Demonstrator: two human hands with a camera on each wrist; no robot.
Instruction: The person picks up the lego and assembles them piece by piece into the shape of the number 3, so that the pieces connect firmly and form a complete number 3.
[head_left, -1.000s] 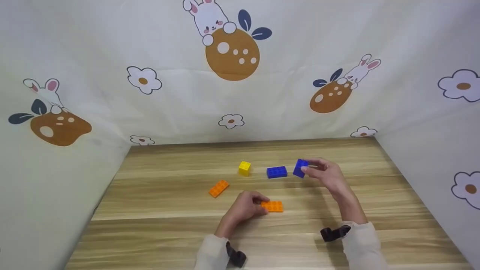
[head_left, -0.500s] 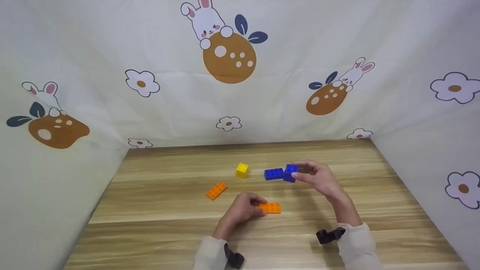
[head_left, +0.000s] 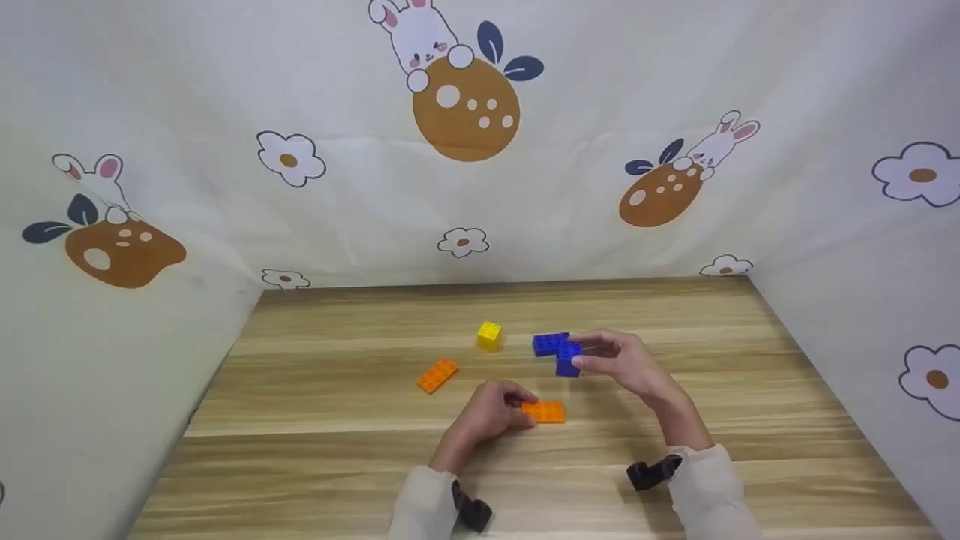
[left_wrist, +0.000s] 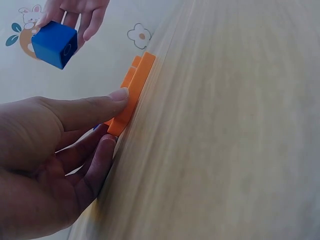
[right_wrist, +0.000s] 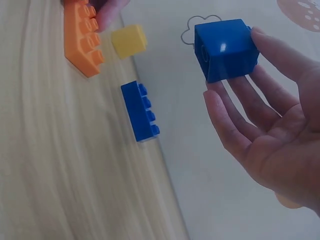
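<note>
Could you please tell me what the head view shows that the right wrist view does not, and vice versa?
Only the head view shows the loose orange brick, the sleeves and the printed rabbits. Only the right wrist view shows the hollow underside of the held blue block. Both show that block in the right hand, the yellow block, the flat blue brick and the orange brick at the left hand.

A blue block (head_left: 568,361), a second blue block (head_left: 548,344), an orange block (head_left: 547,412), a second orange block (head_left: 437,375) and a yellow block (head_left: 490,336) brighten a bench (head_left: 300,472) of streaked tan wood grain before a cream cloth (head_left: 360,202) printed with white rabbits (head_left: 416,37), brown fruit (head_left: 466,127) and brown-centred white flowers (head_left: 291,159).
</note>
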